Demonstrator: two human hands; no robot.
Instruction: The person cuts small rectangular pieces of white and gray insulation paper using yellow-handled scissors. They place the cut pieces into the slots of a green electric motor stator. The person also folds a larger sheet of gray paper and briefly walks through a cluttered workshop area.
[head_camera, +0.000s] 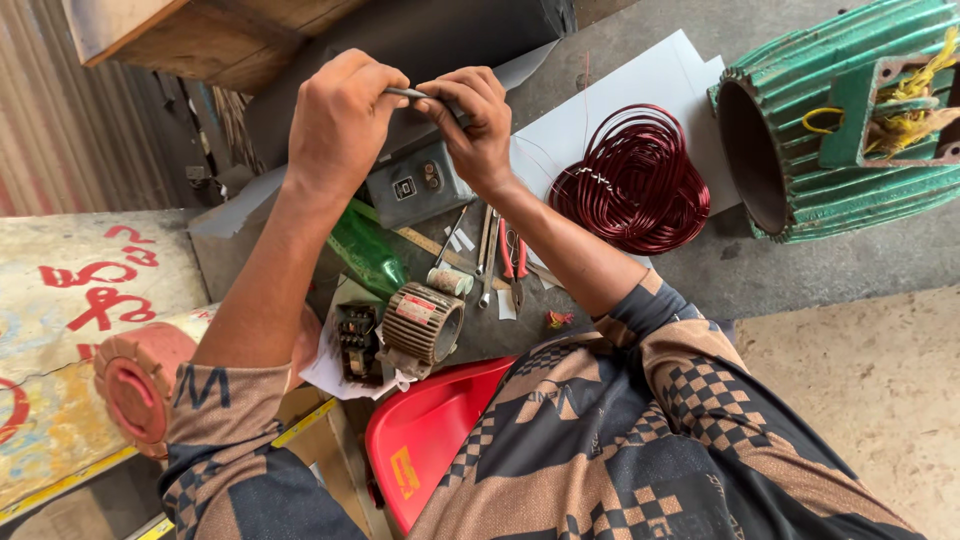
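My left hand (340, 120) and my right hand (478, 125) are raised over the workbench and together pinch a thin grey metal rod-like tool (412, 94) between their fingertips. Below them sits a grey switch box (415, 185). A coil of dark red enamelled wire (632, 180) lies to the right on a white sheet (650, 85). A thin strand of that wire appears to run up toward my right hand.
A green ribbed motor housing (840, 120) with yellow wires stands at the right. On the bench lie red-handled pliers (514, 262), spanners (486, 250), a green bottle (368, 250), a small stator (420, 325) and a black electrical part (357, 340). A red plastic seat (430, 435) is near my body.
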